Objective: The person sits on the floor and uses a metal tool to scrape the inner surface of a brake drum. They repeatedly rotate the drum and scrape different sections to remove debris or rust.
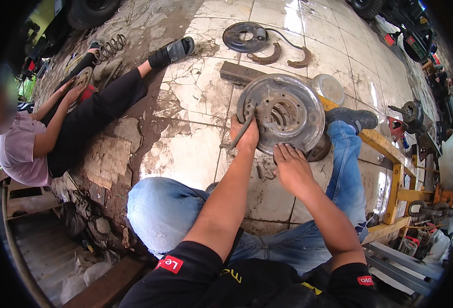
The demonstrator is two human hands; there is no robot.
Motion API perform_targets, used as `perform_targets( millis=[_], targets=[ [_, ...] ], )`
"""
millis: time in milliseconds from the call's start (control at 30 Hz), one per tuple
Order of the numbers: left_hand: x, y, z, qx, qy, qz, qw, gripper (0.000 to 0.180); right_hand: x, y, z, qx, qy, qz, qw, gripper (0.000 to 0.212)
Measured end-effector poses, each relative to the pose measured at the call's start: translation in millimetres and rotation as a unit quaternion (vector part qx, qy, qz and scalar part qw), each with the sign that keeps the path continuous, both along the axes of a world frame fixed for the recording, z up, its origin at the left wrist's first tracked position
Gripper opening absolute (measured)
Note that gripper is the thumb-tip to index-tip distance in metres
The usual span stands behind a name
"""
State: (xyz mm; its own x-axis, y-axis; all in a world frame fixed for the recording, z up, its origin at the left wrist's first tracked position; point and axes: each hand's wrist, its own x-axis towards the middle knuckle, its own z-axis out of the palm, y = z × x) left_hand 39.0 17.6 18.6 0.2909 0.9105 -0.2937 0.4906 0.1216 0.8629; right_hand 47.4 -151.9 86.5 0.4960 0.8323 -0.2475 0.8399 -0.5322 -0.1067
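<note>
A large round metal brake backing plate point(293, 126), greyish and stained, is in front of me above the tiled floor. At its left edge my left hand point(245, 132) is closed round a dark, bent, rod-like piece point(241, 131); whether this is joined to the plate cannot be made out. My right hand point(291, 167) rests on the plate's lower rim with fingers stretched out. Coils of a spring point(282, 114) show through the plate's centre hole. Behind it lie a second backing plate point(240, 37) with a cable and two rusty curved brake shoes point(266, 54).
A metal block point(239, 73) and a round tin point(327, 88) flank the plate. On the right stands a yellow frame point(391, 190). Another person point(31, 136) sits at the left, holding a round part point(84, 78), near a coil spring point(111, 47).
</note>
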Motion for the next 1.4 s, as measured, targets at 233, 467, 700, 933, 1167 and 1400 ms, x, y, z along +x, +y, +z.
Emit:
perform_targets(
  millis=[233, 467, 700, 933, 1167, 1400],
  targets=[
    [1, 1, -4, 0.010, 0.000, -0.009, 1.000, 0.051, 0, -6, -4, 0.008, -0.032, 0.008, 0.999, 0.058],
    [-1, 3, 12, -0.040, 0.018, -0.010, 0.999, 0.055, 4, -4, 0, -0.011, -0.051, -0.010, 0.999, 0.062],
    [-2, 0, 19, -0.047, 0.016, -0.007, 0.999, 0.056, 8, 5, 11, -0.049, 0.013, -0.030, 0.998, 0.075],
    [-2, 0, 13, -0.040, 0.009, -0.012, 0.999, 0.054, 0, 3, -1, -0.007, -0.021, -0.017, 1.000, 0.069],
    [-1, 0, 10, -0.031, 0.021, -0.002, 0.999, 0.052, 3, 12, 2, -0.021, -0.009, -0.018, 1.000, 0.061],
    [-2, 0, 15, -0.050, 0.012, -0.010, 0.999, 0.054, 2, 14, 1, -0.007, -0.008, -0.022, 1.000, 0.057]
  ],
)
